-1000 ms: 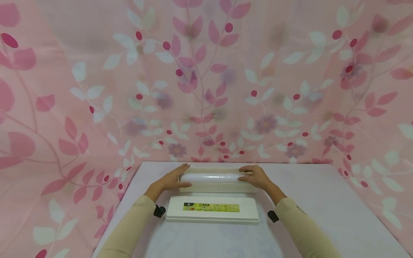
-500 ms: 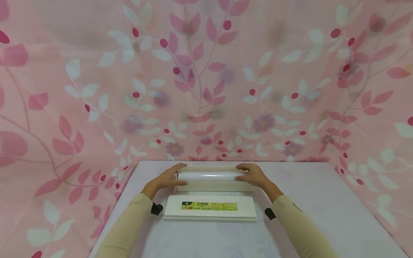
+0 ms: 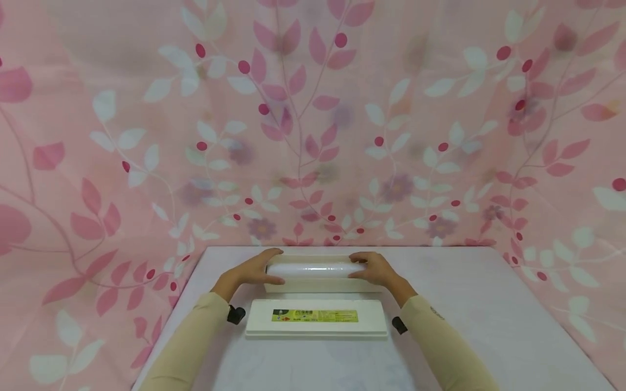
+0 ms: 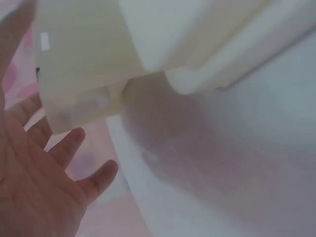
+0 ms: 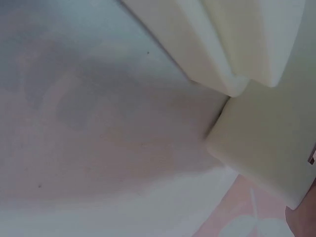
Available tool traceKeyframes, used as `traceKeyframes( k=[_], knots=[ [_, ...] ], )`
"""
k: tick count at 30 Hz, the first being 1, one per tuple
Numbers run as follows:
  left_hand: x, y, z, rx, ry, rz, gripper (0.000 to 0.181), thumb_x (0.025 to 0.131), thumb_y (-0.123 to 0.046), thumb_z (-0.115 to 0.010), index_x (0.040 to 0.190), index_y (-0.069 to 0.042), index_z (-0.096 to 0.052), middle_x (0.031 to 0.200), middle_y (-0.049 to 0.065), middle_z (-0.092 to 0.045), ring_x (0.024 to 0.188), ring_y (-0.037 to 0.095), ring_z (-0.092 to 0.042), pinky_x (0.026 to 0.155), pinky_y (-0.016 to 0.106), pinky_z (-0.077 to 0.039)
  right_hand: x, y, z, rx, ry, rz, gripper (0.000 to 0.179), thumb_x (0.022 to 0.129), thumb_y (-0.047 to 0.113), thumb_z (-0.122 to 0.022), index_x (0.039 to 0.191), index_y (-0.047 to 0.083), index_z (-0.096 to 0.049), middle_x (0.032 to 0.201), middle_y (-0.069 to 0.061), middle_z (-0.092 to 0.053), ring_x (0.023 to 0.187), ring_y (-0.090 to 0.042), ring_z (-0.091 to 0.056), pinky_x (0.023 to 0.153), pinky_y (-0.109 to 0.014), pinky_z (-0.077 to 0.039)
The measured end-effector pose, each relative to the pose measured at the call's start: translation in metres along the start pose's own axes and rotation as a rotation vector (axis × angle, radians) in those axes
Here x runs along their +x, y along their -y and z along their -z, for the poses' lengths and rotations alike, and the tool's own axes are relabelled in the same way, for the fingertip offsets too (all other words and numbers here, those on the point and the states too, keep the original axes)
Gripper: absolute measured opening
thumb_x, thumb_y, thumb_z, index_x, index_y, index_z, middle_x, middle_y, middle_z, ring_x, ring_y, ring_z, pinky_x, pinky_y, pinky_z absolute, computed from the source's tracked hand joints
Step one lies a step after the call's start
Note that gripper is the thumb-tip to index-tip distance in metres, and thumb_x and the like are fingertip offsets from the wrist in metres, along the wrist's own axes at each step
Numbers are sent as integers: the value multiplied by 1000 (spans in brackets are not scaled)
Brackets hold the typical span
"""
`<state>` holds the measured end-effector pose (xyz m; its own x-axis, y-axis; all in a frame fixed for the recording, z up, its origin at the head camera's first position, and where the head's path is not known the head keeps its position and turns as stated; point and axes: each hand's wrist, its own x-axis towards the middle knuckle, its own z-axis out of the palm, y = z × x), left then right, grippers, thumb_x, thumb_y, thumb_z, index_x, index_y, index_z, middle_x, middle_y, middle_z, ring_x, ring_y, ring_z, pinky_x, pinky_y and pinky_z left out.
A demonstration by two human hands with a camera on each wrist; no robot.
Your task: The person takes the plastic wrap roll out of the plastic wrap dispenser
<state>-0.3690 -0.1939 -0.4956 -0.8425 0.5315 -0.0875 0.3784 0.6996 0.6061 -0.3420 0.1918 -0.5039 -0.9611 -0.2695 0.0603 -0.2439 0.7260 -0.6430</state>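
Note:
A cream open box (image 3: 323,286) lies crosswise near the back of the table, with a shiny white roll of cling film (image 3: 313,270) inside it. My left hand (image 3: 251,270) spans the box's left end, thumb toward me and fingers at the far side. Seen from the left wrist, the lower fingers (image 4: 101,180) are spread past the box's corner. At the roll's right end, my right hand (image 3: 376,269) straddles it with thumb and fingers, hiding that end. The right wrist view shows mostly the box end (image 5: 261,143), with a bit of hand in the corner.
The white lid (image 3: 259,320), bearing a yellow-green label (image 3: 314,316), lies in front of the box. Under both is a table with a pale cloth (image 3: 489,326). A pink floral curtain (image 3: 313,136) encloses the back and sides.
My right hand has shifted slightly left along the roll, thumb lower at its front side. My left hand keeps its place at the box's left end. The head view has shifted a little.

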Motion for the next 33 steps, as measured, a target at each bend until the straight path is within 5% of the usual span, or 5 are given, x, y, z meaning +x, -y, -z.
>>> traceKeyframes(
  k=[5, 21, 33],
  knots=[
    [-1, 4, -3, -2, 15, 26, 102, 76, -52, -81, 155, -12, -29, 159, 15, -28, 142, 37, -33, 116, 62, -26, 1, 2, -5, -19, 1, 3, 59, 75, 35, -87, 126, 13, -68, 119, -4, -71, 114, -24, -63, 103, -48, -47],
    [6, 0, -12, -123, -40, 96, 98, 74, -53, -83, 147, -11, -34, 142, 12, -42, 118, 29, -49, 108, 57, -41, 2, 9, -2, -187, 34, -121, 60, 77, 47, -82, 129, 21, -67, 125, -2, -69, 114, -28, -56, 101, -52, -45],
    [6, 5, -13, -102, -36, 110, 98, 75, -51, -83, 148, -8, -34, 140, 13, -42, 116, 28, -48, 108, 55, -41, 3, 13, -5, -217, 61, -143, 59, 76, 49, -81, 127, 21, -68, 125, -3, -68, 116, -29, -56, 103, -54, -42]
  ],
)
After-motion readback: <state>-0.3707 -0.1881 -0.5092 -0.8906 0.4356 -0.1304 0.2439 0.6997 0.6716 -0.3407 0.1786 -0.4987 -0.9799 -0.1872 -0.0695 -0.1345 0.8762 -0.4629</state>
